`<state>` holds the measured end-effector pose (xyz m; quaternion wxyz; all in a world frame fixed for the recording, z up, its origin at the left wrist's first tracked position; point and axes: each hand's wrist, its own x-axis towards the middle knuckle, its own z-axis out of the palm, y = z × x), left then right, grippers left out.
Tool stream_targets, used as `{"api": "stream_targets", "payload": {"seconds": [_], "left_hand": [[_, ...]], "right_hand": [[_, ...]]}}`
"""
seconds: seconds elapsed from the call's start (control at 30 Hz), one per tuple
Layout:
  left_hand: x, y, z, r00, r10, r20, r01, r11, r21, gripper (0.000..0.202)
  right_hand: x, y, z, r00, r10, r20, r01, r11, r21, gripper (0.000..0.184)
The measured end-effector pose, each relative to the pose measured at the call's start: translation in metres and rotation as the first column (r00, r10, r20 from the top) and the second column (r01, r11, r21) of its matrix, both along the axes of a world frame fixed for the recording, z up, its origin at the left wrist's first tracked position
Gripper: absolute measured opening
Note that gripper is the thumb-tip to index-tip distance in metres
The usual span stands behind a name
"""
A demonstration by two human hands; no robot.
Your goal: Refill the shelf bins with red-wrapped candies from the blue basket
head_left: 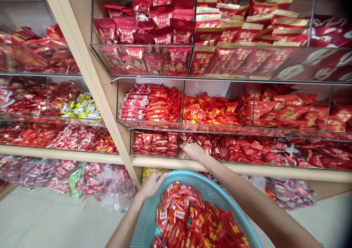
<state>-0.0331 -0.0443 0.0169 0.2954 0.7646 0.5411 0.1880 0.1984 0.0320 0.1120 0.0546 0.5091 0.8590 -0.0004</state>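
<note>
A light-blue plastic basket (172, 174) holds many small red-wrapped sweets (189, 215). My left hand (154, 184) grips its rim on the left side, with the fingers over the edge. My right hand (194, 151) reaches across the basket into the lowest shelf row. Its fingers look stretched out and apart from the thumb, at the left end of a compartment of red wrapped sweets (211, 145). The fingertips are small and partly blurred, and I see nothing clearly held. Just left of this hand, neatly stacked red packets (155, 142) fill the neighbouring compartment.
Clear-fronted shelves rise above, holding red sticks (156, 103) and larger red packets (154, 32). A wooden post (90, 76) divides the shelving. A wooden ledge (275, 170) runs below the lowest row. Bagged sweets (107, 184) lie on the tiled floor (55, 218).
</note>
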Motion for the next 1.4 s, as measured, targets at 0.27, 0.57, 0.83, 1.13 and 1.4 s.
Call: {"api": "stream_targets", "payload": {"seconds": [0.27,0.57,0.83,1.13,1.4], "left_hand": [[0.000,-0.001,0.001,1.000,-0.004,-0.016,0.004,1.000,0.019,0.054],[0.002,-0.001,0.004,0.999,-0.031,-0.014,0.031,0.999,-0.009,0.055],[0.002,0.000,0.002,0.999,-0.012,-0.031,0.013,1.000,0.010,0.054],[-0.001,0.000,-0.001,0.999,-0.004,-0.036,0.005,1.000,0.026,0.055],[-0.003,0.001,-0.001,1.000,-0.014,-0.021,0.015,1.000,0.013,0.056]], "right_hand": [[0.043,-0.019,-0.025,0.462,-0.214,-0.861,0.235,0.965,-0.113,0.032],[0.036,-0.082,-0.025,-0.685,-0.513,-0.517,-0.107,0.773,-0.625,0.033],[0.008,-0.116,-0.029,-0.430,-0.696,-0.576,-0.284,0.709,-0.645,0.027],[-0.036,-0.130,-0.037,0.213,-0.863,-0.458,-0.466,0.322,-0.824,0.033],[-0.074,-0.128,-0.053,0.897,-0.064,-0.436,-0.233,0.772,-0.592,0.067]]}}
